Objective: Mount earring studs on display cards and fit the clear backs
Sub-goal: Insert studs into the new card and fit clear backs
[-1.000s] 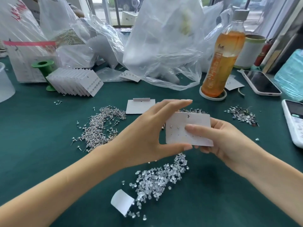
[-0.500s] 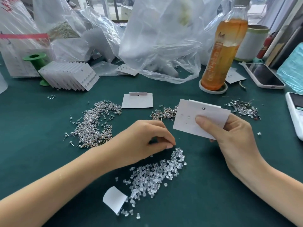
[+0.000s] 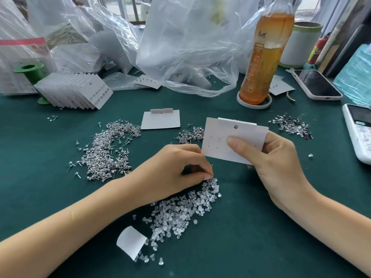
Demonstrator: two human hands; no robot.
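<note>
The white display card (image 3: 233,140) sits in my right hand (image 3: 277,163), raised just above the green table (image 3: 261,227), thumb pressed across its face and fingers behind, tilted so the rows of small punched holes face me; one stud seems seated near its top edge. My left hand (image 3: 176,171) is down at the upper end of the heap of clear backs (image 3: 180,213), thumb and forefinger drawn together at the pile's edge, though I can't tell whether a back is actually between them. To do this well I should pinch only one back, roll it so its hole points the right way, and keep the card steady and flat so the post behind it does not wobble when I push. The backs are tiny, translucent, soft-looking nubs that cling in clumps, so a light fingertip touch beats scooping. The card is thin, matte and stiff enough to hold by one side. Farther left lies the bristly, glinting pile of silver studs (image 3: 108,151), and beyond it a blank card (image 3: 160,122) lying flat.
</note>
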